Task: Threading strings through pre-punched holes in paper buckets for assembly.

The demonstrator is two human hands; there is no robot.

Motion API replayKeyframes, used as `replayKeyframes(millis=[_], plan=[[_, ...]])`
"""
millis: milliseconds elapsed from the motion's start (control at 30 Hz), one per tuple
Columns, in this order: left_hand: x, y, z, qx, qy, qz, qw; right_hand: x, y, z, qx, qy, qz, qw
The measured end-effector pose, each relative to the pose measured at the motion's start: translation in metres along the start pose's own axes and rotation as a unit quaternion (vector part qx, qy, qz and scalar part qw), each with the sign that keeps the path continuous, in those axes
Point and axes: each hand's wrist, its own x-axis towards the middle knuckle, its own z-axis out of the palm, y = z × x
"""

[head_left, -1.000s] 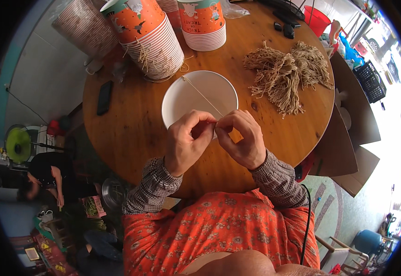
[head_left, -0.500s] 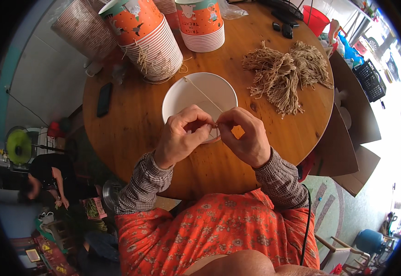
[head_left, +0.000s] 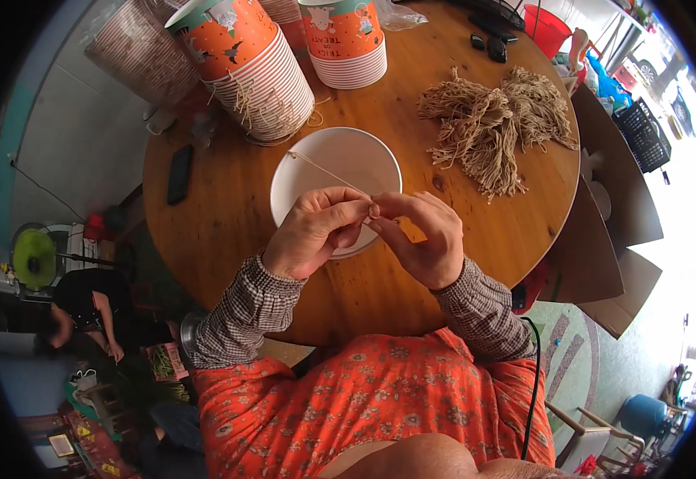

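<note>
A white paper bucket stands on the table in front of me, its mouth facing up. A thin beige cord is fastened near the bucket's far-left rim and runs taut across the opening to my fingers. My left hand pinches the cord's end between thumb and forefinger above the near-right rim. Touching it there, my right hand is closed in a pinch at the same spot. The fingertips hide the very end of the cord and part of the near rim.
Nested orange-and-white striped buckets stand at the far left, cords hanging from them, beside a shorter stack. Bundled beige cords lie right of the bucket on the round wooden table. A phone lies left; cardboard boxes stand right.
The bucket has shifted slightly left and turned, so the cord's fastening point sits further left. My fingertips have come closer together, and the left fingers are straighter.
</note>
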Motion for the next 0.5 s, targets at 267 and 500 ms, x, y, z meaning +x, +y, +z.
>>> replayKeyframes(millis=[267,500], plan=[[0.000,-0.009,0.004,0.076,-0.006,0.073,0.994,0.003,0.003,-0.001,-0.019,-0.002,-0.057,0.998],[-0.006,-0.013,0.021,0.333,0.069,0.234,0.911,0.003,-0.004,-0.003,0.113,-0.012,0.145,0.983]])
